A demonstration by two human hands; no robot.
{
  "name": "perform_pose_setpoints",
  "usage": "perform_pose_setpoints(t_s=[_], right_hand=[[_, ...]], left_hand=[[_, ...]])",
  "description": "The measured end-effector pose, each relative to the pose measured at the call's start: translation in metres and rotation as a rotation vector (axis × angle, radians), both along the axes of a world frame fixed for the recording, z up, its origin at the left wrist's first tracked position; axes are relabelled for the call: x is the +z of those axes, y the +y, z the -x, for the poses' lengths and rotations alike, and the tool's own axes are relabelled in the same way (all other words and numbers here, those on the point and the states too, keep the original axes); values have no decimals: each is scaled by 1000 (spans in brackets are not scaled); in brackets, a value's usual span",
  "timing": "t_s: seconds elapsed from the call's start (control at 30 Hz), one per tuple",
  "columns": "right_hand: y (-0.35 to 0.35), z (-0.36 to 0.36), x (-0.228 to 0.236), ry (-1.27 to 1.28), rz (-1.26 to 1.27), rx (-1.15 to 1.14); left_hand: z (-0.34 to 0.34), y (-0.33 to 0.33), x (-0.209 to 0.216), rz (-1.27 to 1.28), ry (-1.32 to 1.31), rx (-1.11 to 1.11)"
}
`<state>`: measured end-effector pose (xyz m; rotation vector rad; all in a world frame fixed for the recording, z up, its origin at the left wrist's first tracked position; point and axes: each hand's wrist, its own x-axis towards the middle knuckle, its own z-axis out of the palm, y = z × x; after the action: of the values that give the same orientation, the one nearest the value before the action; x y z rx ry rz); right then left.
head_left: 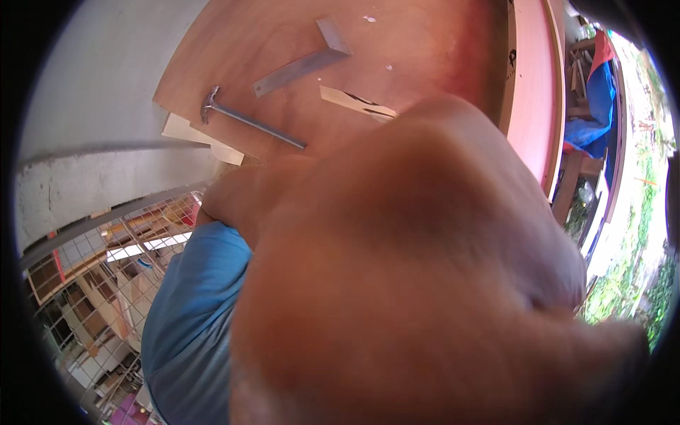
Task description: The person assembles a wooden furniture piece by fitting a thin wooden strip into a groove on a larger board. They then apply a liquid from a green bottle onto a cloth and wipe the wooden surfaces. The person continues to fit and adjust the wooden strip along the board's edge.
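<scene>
My left hand (pixel 439 234), large and blurred, is raised very close to the head view and covers its lower middle and right. Its fingers are bent out of sight or smeared, so what it may hold does not show. The bent arm (pixel 237 195) behind it comes out of a blue sleeve (pixel 198 304). My right hand is out of view. Beyond the raised hand, a claw hammer (pixel 258 127) with a metal shaft lies on a reddish-brown wooden panel (pixel 234 57). A metal L-shaped square (pixel 301 69) lies farther up the panel, beside a pale wood strip (pixel 354 100) with dark marks.
A grey wall (pixel 106 85) and ledge (pixel 106 180) border the left. Below, wire mesh (pixel 92 304) stands before stacked boards. At right are a framed wooden panel (pixel 531 92) on edge, a blue and red tarp (pixel 598 99), and bright greenery (pixel 637 234).
</scene>
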<state>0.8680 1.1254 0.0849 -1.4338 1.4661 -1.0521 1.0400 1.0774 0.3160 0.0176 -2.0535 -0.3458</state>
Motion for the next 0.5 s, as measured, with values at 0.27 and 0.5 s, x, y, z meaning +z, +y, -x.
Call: perform_pose_setpoints(t_s=[0.27, 0.5], right_hand=[[18, -57, -24, 229, 375, 166], [18, -31, 9, 235, 149, 134]], left_hand=[[-35, -6, 12, -38, -190, -102], [-109, -144, -160, -609, -458, 839]])
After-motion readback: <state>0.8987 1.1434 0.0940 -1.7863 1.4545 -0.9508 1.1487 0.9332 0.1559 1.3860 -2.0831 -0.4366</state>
